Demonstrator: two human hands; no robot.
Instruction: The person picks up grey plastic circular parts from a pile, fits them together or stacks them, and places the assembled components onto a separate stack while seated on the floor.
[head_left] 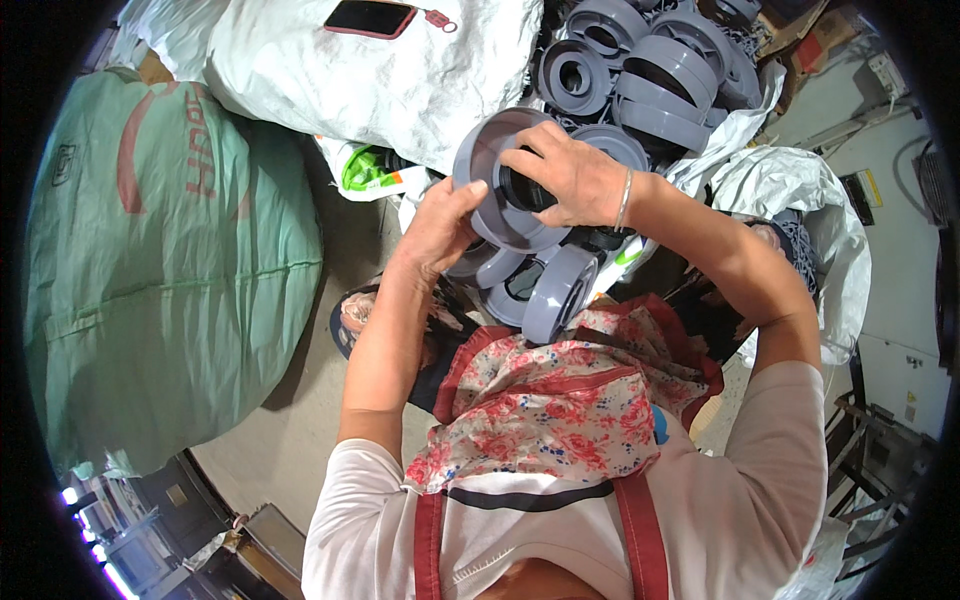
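Note:
A round grey plastic housing (pixel 487 222), wide and cup-like with a stepped centre, is held up tilted in front of me. My left hand (pixel 440 225) grips its left rim, thumb over the edge. Inside the housing, my right hand (pixel 585 180) curls its fingers around a black ring (pixel 519 190) at the centre; the fingertips are partly hidden. A bracelet circles the right wrist. Just below, several similar grey housings (pixel 562 290) lie together above my floral apron (pixel 550 400), one turned on its side.
More grey housings (pixel 665 75) are heaped at the far right. A white woven sack (pixel 440 70) lies at the back with a phone (pixel 370 17) on it. On the left stands a bulging green sack (pixel 170 270). An open white sack (pixel 845 230) sits at right.

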